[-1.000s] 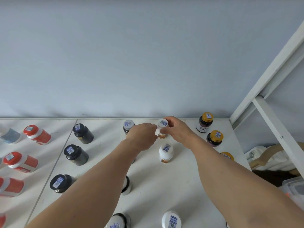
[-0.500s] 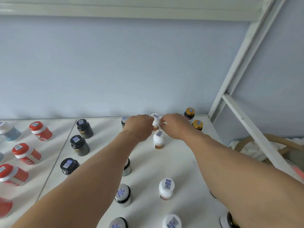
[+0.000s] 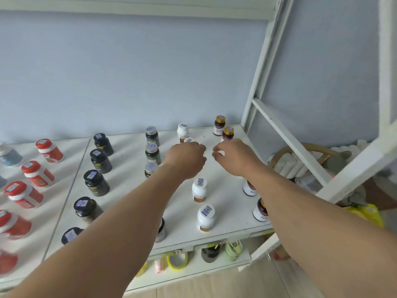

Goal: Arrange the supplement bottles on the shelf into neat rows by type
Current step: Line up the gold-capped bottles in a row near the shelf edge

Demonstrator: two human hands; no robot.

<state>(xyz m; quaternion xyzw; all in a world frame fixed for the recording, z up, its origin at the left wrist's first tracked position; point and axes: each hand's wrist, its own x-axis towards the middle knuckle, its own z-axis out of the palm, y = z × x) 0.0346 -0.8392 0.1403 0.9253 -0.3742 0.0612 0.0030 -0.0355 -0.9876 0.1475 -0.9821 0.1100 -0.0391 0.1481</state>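
I am reading the shelf (image 3: 225, 203) with both hands at the centre of the frame. The left hand (image 3: 187, 159) is lying with fingers curled, knuckles toward the camera; a white bottle (image 3: 189, 140) is showing just past its knuckles, and I cannot tell whether the fingers are pinching it or resting beside it. The right hand (image 3: 234, 157) is loosely curled with thumb and fingertips close together, apparently holding nothing. The white row is running from the back bottle (image 3: 182, 130) near the wall down toward the lower centre, through a nearer white bottle (image 3: 199, 189) and the front one (image 3: 206, 217), all upright. The partly hidden bottle is sitting directly beyond the left hand, so I am judging that hand the nearer for aligning it with the row
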